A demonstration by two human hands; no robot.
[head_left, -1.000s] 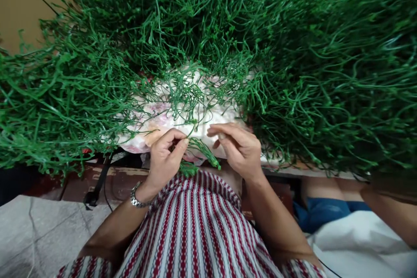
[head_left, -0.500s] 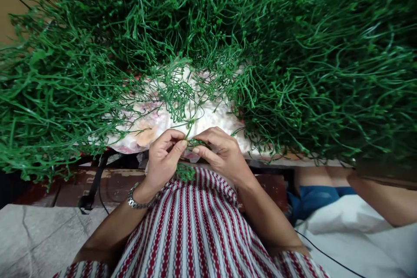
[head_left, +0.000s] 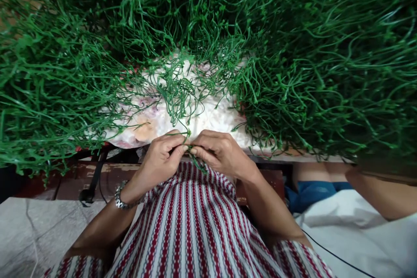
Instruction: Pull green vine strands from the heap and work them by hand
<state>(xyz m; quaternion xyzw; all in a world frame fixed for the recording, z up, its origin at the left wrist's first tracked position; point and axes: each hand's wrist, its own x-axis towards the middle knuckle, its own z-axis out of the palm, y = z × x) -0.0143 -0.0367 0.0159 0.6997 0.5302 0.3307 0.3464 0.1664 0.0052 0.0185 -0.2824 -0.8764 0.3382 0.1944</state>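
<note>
**Green sprig (head_left: 188, 134) held at centre**

We note a metal wristwatch (head_left: 121, 200) on the left wrist. Our left hand (head_left: 160, 158) curls its fingers narrowly and pinches the sprig just below the floral cloth (head_left: 153, 119). Our right hand (head_left: 223, 154) pinches the same sprig, fingertips meeting the left's. Its lower end appears to hang over the striped garment (head_left: 192, 226). Tangled green strands (head_left: 325, 74) surround the cloth. Another person's arm (head_left: 374, 191) lies far right.

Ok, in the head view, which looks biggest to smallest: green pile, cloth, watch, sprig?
1. Green pile
2. Cloth, partly under the pile
3. Watch and sprig: too alike to rank, sprig half hidden
</note>
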